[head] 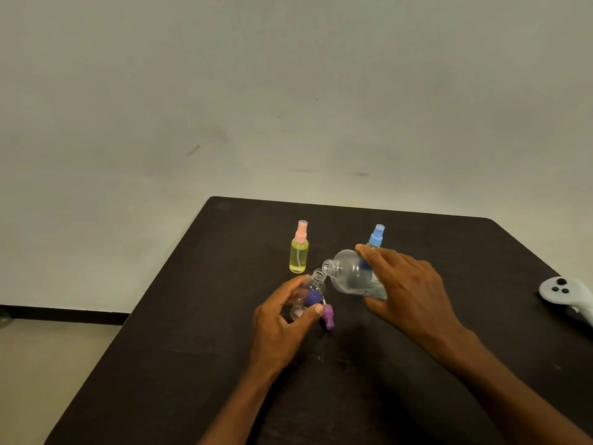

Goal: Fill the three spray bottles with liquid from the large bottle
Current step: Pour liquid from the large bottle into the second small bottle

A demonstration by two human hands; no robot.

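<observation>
Dark table [321,396] fills lower frame. At centre, right hand [407,290] wraps the large clear bottle [349,277], tipped left, its open neck just beside the mouth of the small clear bottle [313,292] clasped in the left hand [282,319]. Yellow spray bottle [299,252], pink-capped, stands upright behind. Blue-topped bottle [376,236] shows behind the right hand. Purple sprayer head [328,317] lies on the table. White controller [564,295] at right edge.

Dim, flat warm light, no hard shadows. Dark matte bench [192,364] swallows detail. Small glare spots on clear plastic large bottle [353,274]. Soft focus overall, wide-angle bowing at edges.
</observation>
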